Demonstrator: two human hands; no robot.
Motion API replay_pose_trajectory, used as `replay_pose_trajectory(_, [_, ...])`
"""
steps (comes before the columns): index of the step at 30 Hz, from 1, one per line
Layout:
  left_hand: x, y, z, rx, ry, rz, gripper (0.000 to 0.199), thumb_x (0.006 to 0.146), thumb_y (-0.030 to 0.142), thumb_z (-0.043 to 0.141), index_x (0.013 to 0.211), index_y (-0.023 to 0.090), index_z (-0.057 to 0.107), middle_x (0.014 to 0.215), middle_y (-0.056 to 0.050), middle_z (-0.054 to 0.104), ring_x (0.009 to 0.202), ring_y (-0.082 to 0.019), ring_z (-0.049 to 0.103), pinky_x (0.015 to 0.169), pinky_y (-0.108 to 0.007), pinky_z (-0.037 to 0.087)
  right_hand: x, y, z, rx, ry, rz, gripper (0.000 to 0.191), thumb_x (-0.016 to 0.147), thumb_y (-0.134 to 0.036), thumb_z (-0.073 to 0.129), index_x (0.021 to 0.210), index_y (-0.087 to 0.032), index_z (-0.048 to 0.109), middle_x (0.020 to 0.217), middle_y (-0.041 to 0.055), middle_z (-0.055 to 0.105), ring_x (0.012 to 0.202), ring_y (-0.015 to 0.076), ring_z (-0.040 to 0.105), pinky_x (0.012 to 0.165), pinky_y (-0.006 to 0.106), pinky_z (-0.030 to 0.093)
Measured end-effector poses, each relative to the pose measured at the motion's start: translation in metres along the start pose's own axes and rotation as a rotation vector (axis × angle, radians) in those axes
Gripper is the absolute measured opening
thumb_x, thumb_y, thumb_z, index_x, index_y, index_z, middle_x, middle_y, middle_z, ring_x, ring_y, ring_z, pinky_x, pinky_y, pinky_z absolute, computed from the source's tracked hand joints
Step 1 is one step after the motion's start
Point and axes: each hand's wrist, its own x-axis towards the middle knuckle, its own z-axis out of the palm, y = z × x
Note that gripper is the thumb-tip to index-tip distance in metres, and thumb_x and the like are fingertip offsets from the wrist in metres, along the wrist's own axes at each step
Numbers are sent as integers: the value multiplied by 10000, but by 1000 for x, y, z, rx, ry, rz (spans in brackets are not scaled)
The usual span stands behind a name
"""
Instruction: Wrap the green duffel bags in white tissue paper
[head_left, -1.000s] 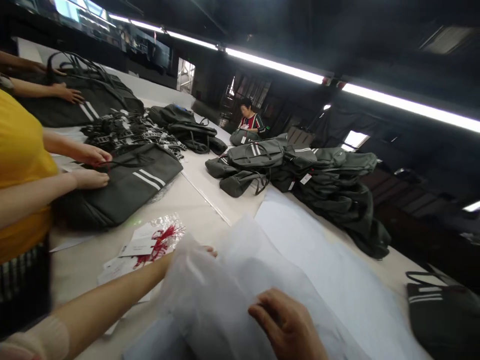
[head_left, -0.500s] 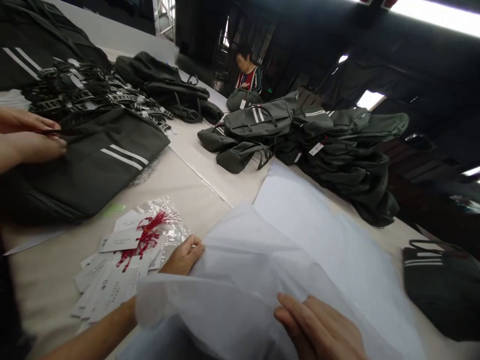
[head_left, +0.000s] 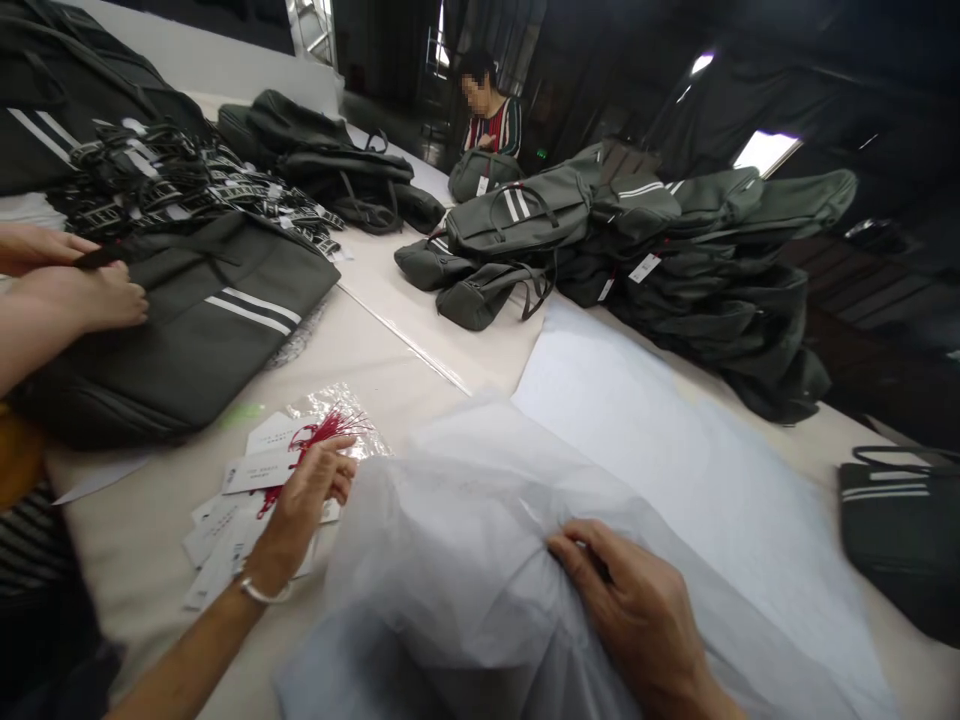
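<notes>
A sheet of thin white tissue paper (head_left: 450,540) is bunched up in front of me. My right hand (head_left: 637,600) pinches a fold of it between thumb and fingers. Left of the paper, my left hand (head_left: 311,490) hovers beside the hang tags, fingers loosely bent and apart, with nothing visible in it. Those white hang tags (head_left: 262,470) lie in a loose heap, and their red strings (head_left: 319,432) spread over a clear plastic bag (head_left: 367,420). More white paper (head_left: 645,420) lies flat on the table beyond my right hand.
At left, another person's hands (head_left: 97,285) work at a dark green bag (head_left: 202,320) with white stripes. Behind it are piled printed straps (head_left: 195,180). Stacked bags (head_left: 675,250) stand at the back right, one bag (head_left: 892,540) at the right edge. A person (head_left: 491,125) sits at the far end.
My left hand has let go of the paper's edge and moved left towards the tags. My right hand has closed on the paper, which is now more crumpled.
</notes>
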Motion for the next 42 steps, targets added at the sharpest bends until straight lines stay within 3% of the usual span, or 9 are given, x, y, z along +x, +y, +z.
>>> replay_pose_trajectory(4, [-13, 28, -22, -118, -462, 63, 1028, 590, 955, 432, 1235, 166, 567, 1064, -138, 658, 998, -333, 609, 888, -439, 477, -5, 6, 3, 1, -13, 37, 175, 927, -417, 547, 896, -264, 625, 749, -69, 680, 620, 88, 642, 592, 197, 432])
replay_pose_trajectory(7, [-31, 35, -11, 72, -695, 12, 687, 671, 715, 699, 1079, 163, 661, 1001, -104, 686, 956, -304, 622, 909, -412, 472, -6, 7, 3, 8, -64, 113, 229, 928, -462, 517, 876, -268, 628, 709, -70, 665, 592, 98, 629, 574, 216, 420])
replay_pose_trajectory(10, [-39, 26, 9, 153, -604, -23, 402, 847, 538, 612, 848, 141, 676, 807, -63, 684, 762, -223, 627, 766, -331, 511, -5, 5, 0, 25, -84, 175, 282, 928, -497, 488, 855, -260, 623, 678, -61, 654, 573, 113, 617, 560, 231, 408])
replay_pose_trajectory(18, [-9, -4, 8, 360, 15, 131, 477, 813, 609, 560, 972, 160, 600, 722, -21, 629, 652, -216, 610, 591, -310, 505, -7, 2, 6, 46, -28, 225, 296, 933, -507, 471, 854, -256, 605, 674, -54, 647, 602, 129, 612, 598, 244, 381])
replay_pose_trajectory(22, [-35, 21, 21, 472, 341, 581, 331, 899, 476, 534, 1064, 194, 588, 980, -57, 653, 894, -229, 635, 813, -355, 519, -3, 1, 9, 42, -59, 236, 289, 943, -479, 460, 837, -249, 599, 691, -37, 662, 618, 140, 614, 601, 243, 371])
replay_pose_trajectory(26, [-99, 47, 78, 628, -283, 1316, 248, 988, 318, 454, 1113, 179, 617, 1020, -73, 671, 1015, -190, 616, 928, -308, 497, 0, -2, 5, 28, -76, 248, 261, 936, -449, 480, 843, -241, 607, 703, -19, 665, 641, 150, 608, 624, 247, 362])
replay_pose_trajectory(28, [-121, 49, 110, 734, -478, 1447, 339, 996, 377, 430, 1175, 147, 604, 1085, -93, 668, 1082, -206, 595, 988, -339, 477, 1, -3, 2, 43, -82, 263, 253, 932, -444, 487, 849, -239, 611, 705, -17, 661, 641, 146, 599, 633, 248, 359])
replay_pose_trajectory(32, [-132, 41, 142, 866, -446, 1383, 375, 986, 399, 441, 1220, 144, 586, 1161, -90, 647, 1102, -222, 582, 1020, -382, 453, 7, -3, -1, 89, -117, 323, 225, 910, -424, 515, 848, -239, 627, 699, -17, 654, 645, 147, 579, 634, 261, 347])
replay_pose_trajectory(42, [-121, 38, 147, 1103, -452, 1376, 414, 985, 381, 441, 1352, 195, 491, 1359, -71, 557, 1247, -268, 510, 1055, -456, 393, 9, 15, -60, 329, -192, 411, 344, 861, -519, 545, 986, -214, 644, 728, -12, 673, 639, 148, 611, 622, 271, 472])
